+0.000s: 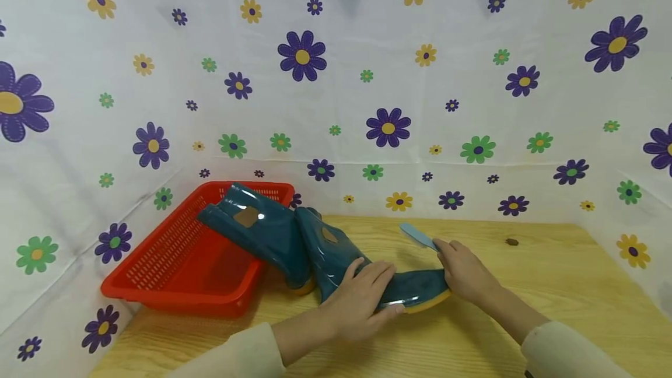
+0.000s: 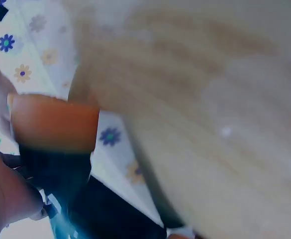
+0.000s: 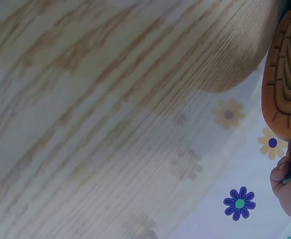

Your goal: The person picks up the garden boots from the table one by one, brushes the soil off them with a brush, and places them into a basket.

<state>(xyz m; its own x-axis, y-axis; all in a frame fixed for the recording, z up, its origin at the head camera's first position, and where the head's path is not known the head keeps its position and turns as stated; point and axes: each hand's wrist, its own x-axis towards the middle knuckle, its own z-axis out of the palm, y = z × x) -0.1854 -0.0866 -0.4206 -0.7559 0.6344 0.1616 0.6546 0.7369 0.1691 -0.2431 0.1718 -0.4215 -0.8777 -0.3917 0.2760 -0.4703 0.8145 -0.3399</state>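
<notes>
Two dark teal rubber boots with tan soles lie on the wooden table. My left hand (image 1: 362,299) grips the nearer boot (image 1: 420,284) over its instep, fingers across the top and thumb along the near side. Its toe points right, and its ridged sole (image 3: 289,84) shows in the right wrist view. At the toe, my right hand (image 1: 467,270) has its fingers curled round a light blue tool (image 1: 417,234); a flat, rounded handle sticks out, and its other end is hidden. The other boot (image 1: 268,226) leans with its shaft over the basket rim.
A red plastic basket (image 1: 241,302) with slotted walls stands at the left. A small brown bit (image 1: 511,242) lies on the wooden table (image 1: 567,284) at the right. White cloth with printed flowers (image 1: 388,127) hangs behind and at both sides.
</notes>
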